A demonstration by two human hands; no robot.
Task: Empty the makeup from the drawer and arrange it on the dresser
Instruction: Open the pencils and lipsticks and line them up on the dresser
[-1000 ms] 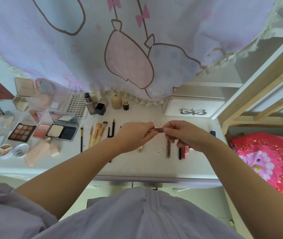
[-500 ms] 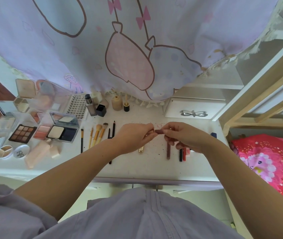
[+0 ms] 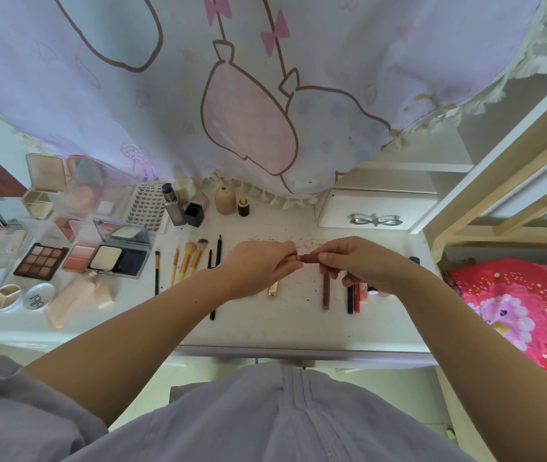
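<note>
The white dresser (image 3: 299, 328) is covered with makeup; from the hands, at nine to ten o'clock, open palettes are laid out, among them a brown eyeshadow palette (image 3: 40, 261) and a compact with a mirror lid (image 3: 115, 250); a row of brushes (image 3: 187, 260) and a black pencil (image 3: 216, 278) is seen at nine o'clock, partly hidden by the left forearm; at eleven o'clock small bottles are standing, one beige bottle (image 3: 225, 200) and one dark bottle (image 3: 172, 205); at one o'clock a small white drawer (image 3: 377, 211) with a bow handle is placed; a printed curtain (image 3: 248, 95) hangs at twelve o'clock and its fringe is touching the back of the dresser; a pink cushion (image 3: 525, 311) is seen at three o'clock, well apart.

A dark red lipstick tube (image 3: 309, 258) is held above the dresser between both hands; the left hand (image 3: 258, 265) is curled round its left end, which is hidden by the fingers; the right hand (image 3: 362, 265) is pinching its right end with thumb and fingertips; only the middle part of the tube is visible.

Under the right hand, at six o'clock, a brown stick (image 3: 326, 291), a black pencil and a red pencil (image 3: 357, 296) are lying side by side; a gold tube (image 3: 273, 289) is lying under the left hand; dark crumbs are scattered on the surface near them.
</note>
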